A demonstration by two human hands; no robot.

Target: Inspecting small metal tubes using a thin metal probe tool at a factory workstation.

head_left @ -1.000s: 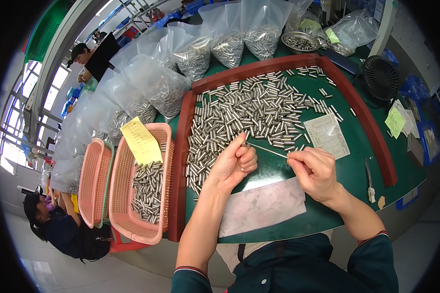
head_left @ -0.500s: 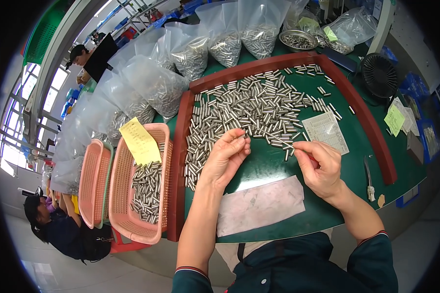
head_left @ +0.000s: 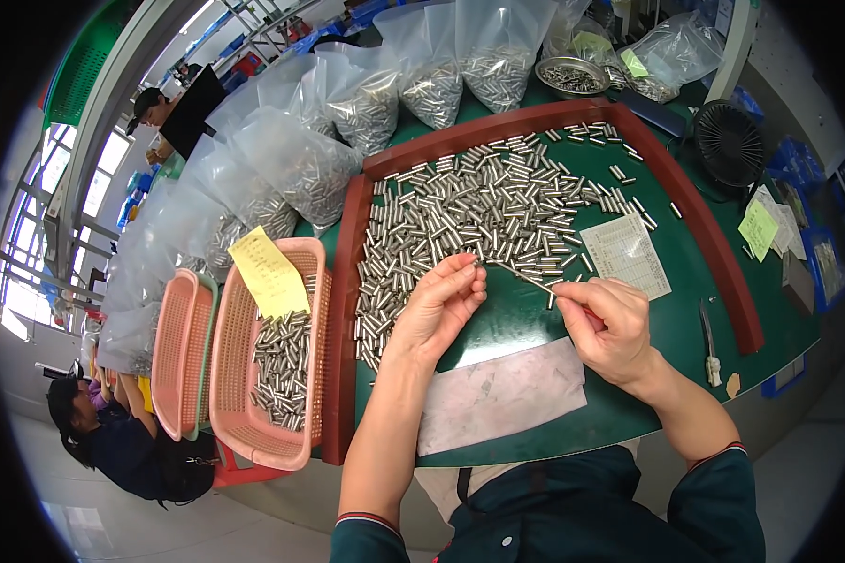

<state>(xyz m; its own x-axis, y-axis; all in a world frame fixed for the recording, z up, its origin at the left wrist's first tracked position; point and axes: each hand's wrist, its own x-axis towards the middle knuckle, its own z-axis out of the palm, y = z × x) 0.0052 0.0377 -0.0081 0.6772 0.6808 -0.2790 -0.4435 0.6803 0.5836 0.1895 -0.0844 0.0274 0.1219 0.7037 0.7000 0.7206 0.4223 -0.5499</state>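
My left hand (head_left: 441, 305) is closed, with a small metal cylinder (head_left: 480, 264) pinched between thumb and fingertips, mostly hidden by them. My right hand (head_left: 615, 327) wraps round a thin tool with a red handle (head_left: 594, 320). Its slender metal shaft (head_left: 532, 281) points left towards the cylinder, and its tip ends just short of my left fingertips. Both hands hover over the near edge of a spread pile of short shiny metal cylinders (head_left: 479, 202) on the green tabletop (head_left: 498, 328). A few loose cylinders lie beneath my right fingertips.
Dark red bars (head_left: 723, 263) frame the pile. A pink basket (head_left: 223, 375) with cylinders and a yellow note stands left; filled clear bags (head_left: 361, 98) line the back. A whitish cloth (head_left: 502, 394), a printed sheet (head_left: 626, 255), a knife (head_left: 709, 342) and a black fan (head_left: 729, 145) lie around.
My left hand has shifted slightly right and down. My right hand has moved a little left, and the tool's shaft now shows more plainly, pointing at my left fingertips.
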